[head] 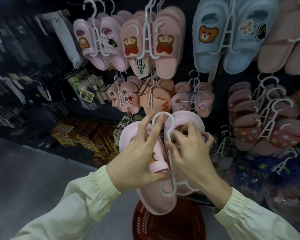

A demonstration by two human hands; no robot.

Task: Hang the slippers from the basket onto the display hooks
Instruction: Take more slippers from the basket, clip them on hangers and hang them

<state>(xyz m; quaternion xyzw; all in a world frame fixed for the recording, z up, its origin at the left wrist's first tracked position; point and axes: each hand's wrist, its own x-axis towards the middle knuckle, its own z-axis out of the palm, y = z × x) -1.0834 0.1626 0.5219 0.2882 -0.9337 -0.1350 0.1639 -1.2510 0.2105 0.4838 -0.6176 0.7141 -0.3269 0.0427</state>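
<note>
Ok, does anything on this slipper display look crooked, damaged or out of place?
Nothing looks damaged or spilled. The pink pair at upper left hangs tilted beside straighter neighbours, though the wide lens may exaggerate it. The pink slippers in the left hand and right hand are not yet hung.

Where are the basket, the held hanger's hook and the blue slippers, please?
basket point(145, 220): head view, red mesh wall.
held hanger's hook point(169, 115): head view, top of curve.
blue slippers point(203, 47): head view, left slipper's strap.

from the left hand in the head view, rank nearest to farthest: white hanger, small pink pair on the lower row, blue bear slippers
1. white hanger: centre, touched by the left hand.
2. small pink pair: lower row, just above.
3. blue bear slippers: upper row, upper right.
</note>
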